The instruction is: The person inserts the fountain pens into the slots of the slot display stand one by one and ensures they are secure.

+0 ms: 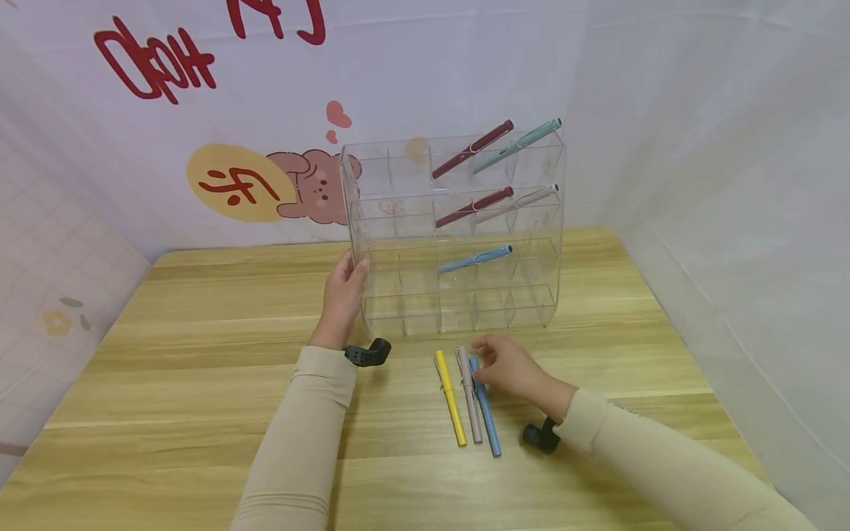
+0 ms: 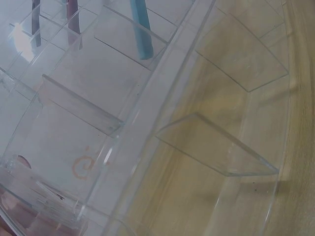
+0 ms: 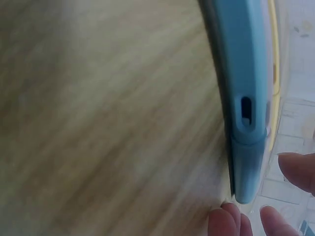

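Observation:
A clear acrylic pen rack stands upright on the table. My left hand grips its left side wall, with the thumb on the near side; fingers show through the plastic in the left wrist view. Three pens lie side by side in front of the rack: a yellow pen, a grey pen and a blue pen. At the blue pen's far end is my right hand. In the right wrist view its thumb and fingertips are spread apart around that end.
The rack's right half holds two dark red pens, the upper one on the top tier, plus a teal pen, a pale pink pen and a light blue pen. A printed white curtain hangs behind the wooden table.

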Available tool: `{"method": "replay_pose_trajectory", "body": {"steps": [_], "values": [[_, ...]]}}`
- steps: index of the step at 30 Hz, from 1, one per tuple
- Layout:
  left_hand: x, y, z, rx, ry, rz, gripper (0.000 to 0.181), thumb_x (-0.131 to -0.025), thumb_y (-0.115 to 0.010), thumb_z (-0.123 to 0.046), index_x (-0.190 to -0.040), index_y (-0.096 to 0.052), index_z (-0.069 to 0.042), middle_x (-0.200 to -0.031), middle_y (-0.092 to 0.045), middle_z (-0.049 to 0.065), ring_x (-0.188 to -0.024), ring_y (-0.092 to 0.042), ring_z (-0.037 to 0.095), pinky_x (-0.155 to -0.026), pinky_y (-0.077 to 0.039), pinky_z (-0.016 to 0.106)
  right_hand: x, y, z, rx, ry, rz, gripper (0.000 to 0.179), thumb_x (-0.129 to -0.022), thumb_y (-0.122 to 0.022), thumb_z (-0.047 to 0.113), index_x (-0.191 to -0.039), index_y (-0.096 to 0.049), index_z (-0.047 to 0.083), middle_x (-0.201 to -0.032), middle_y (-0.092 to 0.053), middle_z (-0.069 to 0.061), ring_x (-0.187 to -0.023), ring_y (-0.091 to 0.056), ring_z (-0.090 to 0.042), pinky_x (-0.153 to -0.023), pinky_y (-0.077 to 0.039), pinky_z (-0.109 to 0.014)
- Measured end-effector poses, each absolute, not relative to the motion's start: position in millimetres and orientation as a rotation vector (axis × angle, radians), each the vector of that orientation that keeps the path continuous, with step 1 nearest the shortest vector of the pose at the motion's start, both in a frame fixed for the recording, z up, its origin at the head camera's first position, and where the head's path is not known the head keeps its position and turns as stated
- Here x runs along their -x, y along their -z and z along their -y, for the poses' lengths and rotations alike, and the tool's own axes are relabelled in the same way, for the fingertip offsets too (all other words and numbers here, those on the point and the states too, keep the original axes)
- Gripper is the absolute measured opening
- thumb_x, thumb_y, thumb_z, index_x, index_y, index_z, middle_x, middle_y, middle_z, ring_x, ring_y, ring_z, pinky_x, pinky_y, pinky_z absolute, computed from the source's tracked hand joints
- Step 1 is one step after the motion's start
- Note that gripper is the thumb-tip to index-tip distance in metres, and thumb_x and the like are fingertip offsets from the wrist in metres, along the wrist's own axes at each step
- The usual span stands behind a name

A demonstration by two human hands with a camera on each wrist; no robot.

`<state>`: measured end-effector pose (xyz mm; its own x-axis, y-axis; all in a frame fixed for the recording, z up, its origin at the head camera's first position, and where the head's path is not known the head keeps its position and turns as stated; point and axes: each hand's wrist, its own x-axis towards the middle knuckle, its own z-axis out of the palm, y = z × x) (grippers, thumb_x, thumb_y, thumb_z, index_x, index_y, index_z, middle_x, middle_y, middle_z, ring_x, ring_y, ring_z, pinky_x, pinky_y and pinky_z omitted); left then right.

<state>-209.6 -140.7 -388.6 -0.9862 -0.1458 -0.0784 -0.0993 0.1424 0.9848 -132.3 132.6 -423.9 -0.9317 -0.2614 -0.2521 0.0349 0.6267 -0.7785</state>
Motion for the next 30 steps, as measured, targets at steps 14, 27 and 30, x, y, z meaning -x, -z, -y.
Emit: {"method": "replay_pose_trajectory", "body": {"steps": [14, 27, 30], "values": [[210.0, 389.5, 141.0, -0.234, 2.024, 2.332, 0.05, -0.102, -0.047, -0.034, -0.149, -0.037, -0.023, -0.146, -0.045, 0.004, -0.133, -0.041, 0.023, -0.109, -0.032, 0.048, 134.1, 425.6, -127.3, 0.244, 1.034, -2.575, 0.045, -0.075, -0.074, -0.002, -0.118, -0.061, -0.002, -0.108, -0.062, -0.015, -0.097, -0.058, -0.026, -0.085, -0.05, -0.041], [211.7, 390.1, 140.9, -0.248, 2.026, 2.315, 0.049, -0.102, -0.048, -0.032, -0.148, -0.039, -0.02, -0.147, -0.045, 0.006, -0.135, -0.039, 0.023, -0.111, -0.03, 0.046, 138.9, 419.4, -125.9, 0.273, 0.888, -2.569, 0.043, -0.075, -0.076, 0.004, -0.115, -0.063, -0.003, -0.1, -0.065, -0.012, -0.09, -0.059, -0.023, -0.083, -0.051, -0.042], [211.5, 389.4, 140.8, -0.257, 2.032, 2.314, 0.049, -0.102, -0.048, -0.031, -0.148, -0.039, -0.02, -0.147, -0.045, 0.006, -0.135, -0.039, 0.023, -0.111, -0.03, 0.046, 139.8, 419.3, -126.3, 0.265, 0.902, -2.552, 0.043, -0.075, -0.076, 0.003, -0.115, -0.062, -0.003, -0.101, -0.065, -0.013, -0.088, -0.058, -0.022, -0.082, -0.051, -0.041]]}}
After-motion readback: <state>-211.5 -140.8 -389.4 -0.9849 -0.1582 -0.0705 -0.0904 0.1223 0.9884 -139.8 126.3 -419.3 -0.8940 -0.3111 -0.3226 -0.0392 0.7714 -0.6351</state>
